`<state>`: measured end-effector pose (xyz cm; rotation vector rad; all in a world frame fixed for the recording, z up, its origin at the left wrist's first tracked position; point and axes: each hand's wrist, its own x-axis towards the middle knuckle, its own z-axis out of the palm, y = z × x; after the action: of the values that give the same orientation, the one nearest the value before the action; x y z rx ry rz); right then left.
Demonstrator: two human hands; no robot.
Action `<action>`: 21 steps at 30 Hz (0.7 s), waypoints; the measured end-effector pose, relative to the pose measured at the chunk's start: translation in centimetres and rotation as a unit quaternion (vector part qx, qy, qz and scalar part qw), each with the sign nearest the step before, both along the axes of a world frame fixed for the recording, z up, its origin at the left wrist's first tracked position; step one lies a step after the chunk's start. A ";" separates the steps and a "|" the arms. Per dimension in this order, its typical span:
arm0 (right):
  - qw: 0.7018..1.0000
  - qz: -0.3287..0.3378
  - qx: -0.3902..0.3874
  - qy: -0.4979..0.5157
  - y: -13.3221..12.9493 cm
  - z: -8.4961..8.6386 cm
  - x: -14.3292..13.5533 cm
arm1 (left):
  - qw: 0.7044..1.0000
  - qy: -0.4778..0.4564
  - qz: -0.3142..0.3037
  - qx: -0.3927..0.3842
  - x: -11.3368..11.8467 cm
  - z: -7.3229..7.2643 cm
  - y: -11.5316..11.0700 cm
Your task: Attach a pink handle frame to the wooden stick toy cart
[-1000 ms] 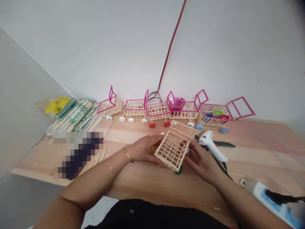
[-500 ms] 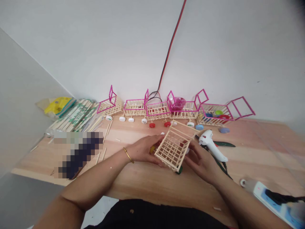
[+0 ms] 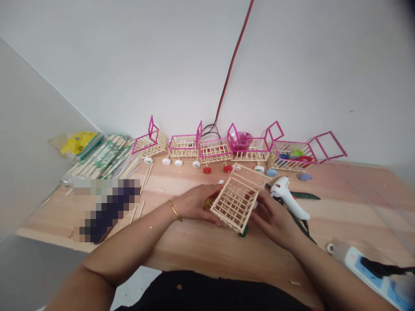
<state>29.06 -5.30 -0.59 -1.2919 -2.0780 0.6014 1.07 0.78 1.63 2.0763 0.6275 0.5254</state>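
Between my hands is a small cart of plain wooden sticks (image 3: 235, 203), tilted, its handle frame pointing away from me. My left hand (image 3: 202, 204) grips its left side, fingers curled by a yellow bottle-cap wheel (image 3: 208, 203). On the right side, my right hand (image 3: 272, 218) closes around the cart near a pale wheel (image 3: 255, 204). A dark green wheel (image 3: 243, 231) shows below the near corner. Parts of my fingertips are hidden behind the sticks.
Several pink-trimmed stick carts (image 3: 214, 150) line the wall. A white glue gun (image 3: 289, 198) and green-handled tool (image 3: 306, 195) lie right, with a power strip (image 3: 366, 272) nearer. Wrapped chopsticks (image 3: 108, 157), a yellow bag (image 3: 79, 144) and a pixelated dark object (image 3: 110, 211) are left.
Almost nothing differs. Both hands keep their hold on the cart in the same place.
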 end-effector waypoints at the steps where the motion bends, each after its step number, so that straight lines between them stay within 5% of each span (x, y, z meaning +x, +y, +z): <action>1: 1.000 0.001 0.000 -0.001 0.0 0.0 0.0 | 1.000 -0.001 0.000 -0.003 0.0 0.1 0.0; 21: 1.000 -0.002 0.001 0.019 0.1 -0.2 0.0 | 1.000 -0.002 -0.008 -0.023 -0.1 -0.2 0.1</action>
<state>29.03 -5.22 -0.83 -1.2738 -2.0441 0.6182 0.92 0.88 1.45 2.0357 0.6145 0.5016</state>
